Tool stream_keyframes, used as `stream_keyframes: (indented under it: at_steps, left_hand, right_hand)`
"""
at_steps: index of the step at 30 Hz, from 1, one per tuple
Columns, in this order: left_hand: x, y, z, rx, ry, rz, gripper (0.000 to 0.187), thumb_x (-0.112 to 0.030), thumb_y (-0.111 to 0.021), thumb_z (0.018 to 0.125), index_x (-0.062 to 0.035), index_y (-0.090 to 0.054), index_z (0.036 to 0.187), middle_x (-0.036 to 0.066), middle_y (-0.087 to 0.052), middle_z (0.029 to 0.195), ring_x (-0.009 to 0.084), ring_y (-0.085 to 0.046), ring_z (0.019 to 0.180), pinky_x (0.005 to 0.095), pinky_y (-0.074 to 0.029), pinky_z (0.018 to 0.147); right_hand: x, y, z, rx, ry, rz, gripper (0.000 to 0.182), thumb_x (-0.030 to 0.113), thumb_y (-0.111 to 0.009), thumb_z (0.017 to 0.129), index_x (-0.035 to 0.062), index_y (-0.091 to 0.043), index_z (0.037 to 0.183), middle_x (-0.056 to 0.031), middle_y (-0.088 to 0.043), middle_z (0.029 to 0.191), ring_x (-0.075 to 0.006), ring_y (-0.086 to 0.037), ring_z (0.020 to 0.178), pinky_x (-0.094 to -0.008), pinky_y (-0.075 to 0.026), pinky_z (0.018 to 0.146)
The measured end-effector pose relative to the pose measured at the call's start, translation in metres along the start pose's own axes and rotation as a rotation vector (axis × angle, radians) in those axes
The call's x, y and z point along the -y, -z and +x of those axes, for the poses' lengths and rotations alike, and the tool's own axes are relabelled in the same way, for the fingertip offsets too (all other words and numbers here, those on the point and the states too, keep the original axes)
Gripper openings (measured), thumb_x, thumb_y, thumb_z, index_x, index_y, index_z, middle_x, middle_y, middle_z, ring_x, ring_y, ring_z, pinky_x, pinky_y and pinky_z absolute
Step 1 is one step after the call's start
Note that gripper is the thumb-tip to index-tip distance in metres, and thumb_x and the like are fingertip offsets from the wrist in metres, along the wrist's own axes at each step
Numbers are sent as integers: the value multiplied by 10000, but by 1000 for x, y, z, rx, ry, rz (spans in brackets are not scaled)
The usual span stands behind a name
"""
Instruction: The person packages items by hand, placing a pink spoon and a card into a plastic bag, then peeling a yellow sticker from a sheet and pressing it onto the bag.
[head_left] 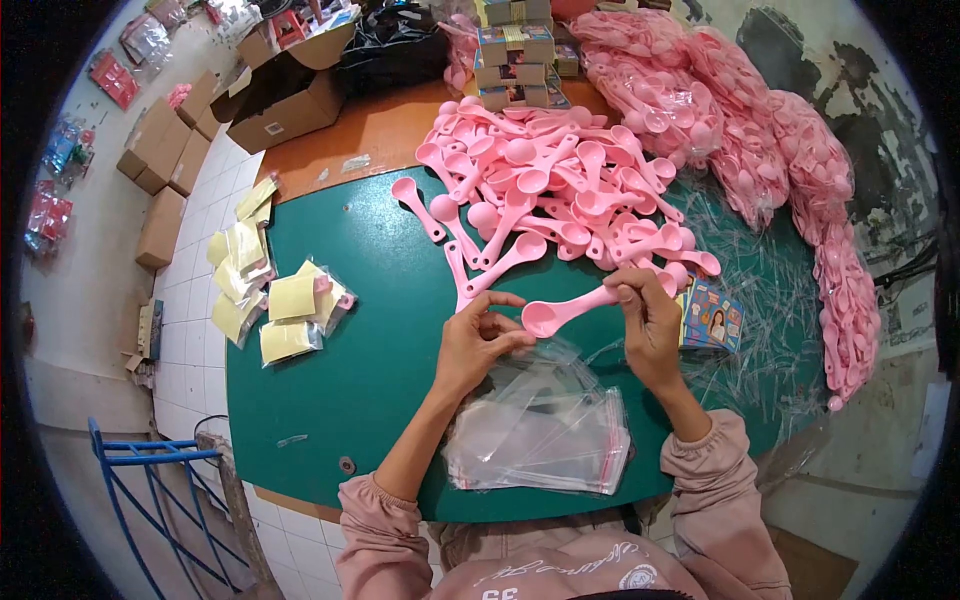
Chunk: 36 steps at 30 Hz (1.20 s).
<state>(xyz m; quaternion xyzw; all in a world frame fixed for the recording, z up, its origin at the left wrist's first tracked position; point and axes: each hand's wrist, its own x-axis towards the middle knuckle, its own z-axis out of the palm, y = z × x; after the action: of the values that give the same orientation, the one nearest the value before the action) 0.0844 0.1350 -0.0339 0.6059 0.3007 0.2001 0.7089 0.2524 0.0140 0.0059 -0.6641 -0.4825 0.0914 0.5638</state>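
Note:
My right hand pinches the handle end of a pink spoon, whose bowl points left. Near that bowl is my left hand, its fingers curled and the fingertips close to the rim; whether they pinch something is too small to tell. Below both hands lies a stack of clear plastic bags. A big heap of pink spoons covers the table beyond my hands. Printed cards sit just right of my right hand.
Filled bags with yellow cards lie at the left on the green table. Plastic-wrapped pink spoons line the right edge. Behind stand an open cardboard box and banded card stacks. Clear plastic scraps litter the right side.

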Motion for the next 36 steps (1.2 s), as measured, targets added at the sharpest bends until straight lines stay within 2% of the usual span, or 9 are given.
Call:
stream_keyframes:
  at_steps: [7, 9, 14, 22, 29, 31, 33, 34, 36]
  left_hand:
    - [-3, 0, 1, 9, -39, 87, 331, -28, -667, 758, 0, -533, 1059, 78, -665, 795, 99, -625, 729, 208, -491, 634]
    - [-7, -1, 0, -14, 40, 34, 326, 34, -633, 758, 6, -518, 1061, 133, -654, 892, 146, -630, 816, 251, -502, 740]
    - [-7, -2, -2, 30, -11, 39, 274, 14, -639, 762, 26, -545, 1019, 148, -641, 955, 172, -622, 889, 267, -501, 778]
    - [-11, -4, -4, 124, 65, 36, 267, 25, -660, 730, 65, -561, 974, 162, -633, 957, 218, -625, 907, 301, -505, 804]
    - [-10, -8, -9, 148, 37, -22, 319, -49, -649, 771, 46, -543, 1057, 143, -636, 964, 222, -600, 969, 313, -479, 851]
    - [-8, -7, -9, 134, -6, -52, 333, -103, -632, 805, 37, -537, 1093, 137, -637, 969, 223, -587, 1001, 319, -466, 872]
    - [-6, -4, -8, 117, -14, -203, 269, -127, -546, 873, 22, -561, 1097, 69, -647, 853, 126, -610, 843, 260, -489, 762]
    - [-5, 2, -9, 123, -19, -201, 269, -127, -546, 873, 22, -561, 1097, 69, -647, 853, 126, -610, 843, 260, -489, 762]
    - [-8, 16, -10, 347, 27, 285, 286, -194, -497, 906, 18, -591, 1073, 18, -591, 734, 65, -525, 685, 227, -446, 626]
  right_hand:
    - [-8, -5, -2, 19, 49, -39, 63, 52, -490, 882, 24, -545, 892, -93, -572, 769, -186, -550, 635, -273, -428, 573]
    - [-8, -8, -5, 59, 60, -39, 58, 47, -494, 877, 22, -544, 888, -98, -568, 765, -201, -553, 636, -278, -431, 575]
    - [-13, -13, -9, 99, 68, -16, 47, 35, -509, 859, 11, -545, 877, -117, -567, 769, -259, -566, 649, -308, -443, 576]
    - [-23, -11, -20, 201, -132, 119, 199, 100, -527, 882, 9, -457, 1044, -114, -570, 761, -148, -547, 596, -264, -441, 534]
    - [-22, -15, -24, 266, -84, 191, 244, 79, -575, 849, 16, -421, 1027, -85, -547, 732, -99, -514, 596, -224, -431, 538]
    - [-23, -14, -24, 253, -206, 187, 252, 99, -599, 839, 25, -417, 997, -64, -544, 695, -72, -476, 559, -214, -398, 497]
    - [-22, -12, -19, 218, -201, 159, 248, 107, -604, 837, 29, -415, 979, -51, -542, 671, -58, -454, 542, -210, -370, 474]
    - [-21, -11, -17, 188, -200, 134, 246, 115, -609, 835, 33, -414, 960, -38, -539, 648, -44, -433, 525, -206, -341, 450]
    - [-22, -14, -16, 139, -221, 212, 240, 123, -611, 834, 35, -415, 941, -27, -542, 626, -29, -393, 503, -202, -291, 427]
